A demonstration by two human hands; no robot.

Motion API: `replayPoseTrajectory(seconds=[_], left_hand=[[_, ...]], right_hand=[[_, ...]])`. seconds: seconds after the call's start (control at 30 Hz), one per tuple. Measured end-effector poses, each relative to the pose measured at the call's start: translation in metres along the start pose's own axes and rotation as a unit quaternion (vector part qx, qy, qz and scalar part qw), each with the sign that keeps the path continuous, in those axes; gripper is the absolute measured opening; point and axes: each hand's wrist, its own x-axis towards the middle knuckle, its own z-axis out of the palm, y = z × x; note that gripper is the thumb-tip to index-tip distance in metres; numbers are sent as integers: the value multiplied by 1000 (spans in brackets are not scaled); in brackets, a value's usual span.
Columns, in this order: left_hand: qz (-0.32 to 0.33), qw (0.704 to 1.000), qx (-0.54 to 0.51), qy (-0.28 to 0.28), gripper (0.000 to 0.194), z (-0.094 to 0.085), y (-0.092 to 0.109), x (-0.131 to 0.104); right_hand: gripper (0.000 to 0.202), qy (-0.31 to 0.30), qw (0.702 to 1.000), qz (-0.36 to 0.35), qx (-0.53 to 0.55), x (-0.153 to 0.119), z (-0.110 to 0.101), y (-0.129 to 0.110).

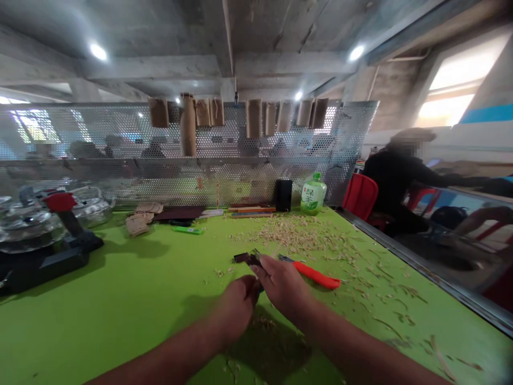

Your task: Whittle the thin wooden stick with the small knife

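Note:
Both my hands meet low in the middle of the head view, over the green tabletop. Small dark pieces (241,258) stick out beyond the fingers, some with a metallic glint; their exact shape is blurred. My right hand (282,280) has its fingers wrapped round the dark item from above. Just below and to the left, my left hand (239,299) is closed, and what it grips is hidden by the fingers. A red-handled tool (318,275) with a grey end lies on the table right beside my right hand.
Wood shavings (296,232) cover the table's right side. A green bottle (313,195) and black box (284,194) stand at the back. Glass pots (32,227) and a red-and-black tool (66,214) are at left. A seated person (396,176) is at right.

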Motion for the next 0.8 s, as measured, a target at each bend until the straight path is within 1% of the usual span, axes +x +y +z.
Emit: replayPoseTrajectory(seconds=[0.07, 0.1, 0.17, 0.2, 0.23, 0.27, 0.3, 0.33, 0.43, 0.53, 0.67, 0.8], left_hand=[[11, 1000, -1, -3, 28, 0, -3, 2], [5, 1000, 5, 3, 31, -2, -4, 3], [-25, 999, 22, 32, 34, -9, -5, 6], [-52, 997, 19, 61, 34, -13, -4, 7], [-67, 994, -7, 88, 33, -18, -3, 9], [-74, 991, -46, 98, 33, -22, -2, 9], [-77, 989, -89, 91, 34, -26, 0, 10], [-77, 987, -122, 72, 35, -29, 2, 10], [-42, 985, -161, 51, 35, -34, 5, 8], [-34, 984, -172, 37, 35, -31, 4, 6], [-17, 987, -159, 16, 38, -25, 4, 6], [-10, 989, -148, 14, 39, -23, 5, 5]], right_hand=[[28, 9, 1000, -2, 7, 0, 1, 1], [29, 21, 999, 2, 25, 0, 0, 3], [32, 60, 995, 19, 73, 0, -2, 6], [33, 85, 991, 27, 97, 0, -4, 8], [33, 109, 987, 32, 116, 1, -7, 10], [34, 127, 983, 33, 129, 3, -9, 11], [34, 139, 980, 32, 137, 4, -12, 12], [34, 143, 979, 31, 143, 6, -15, 12], [34, 131, 977, 44, 164, 8, -20, 12], [33, 114, 972, 52, 197, 6, -23, 11], [32, 89, 973, 34, 208, 2, -23, 8], [34, 81, 978, 10, 190, 1, -19, 8]])
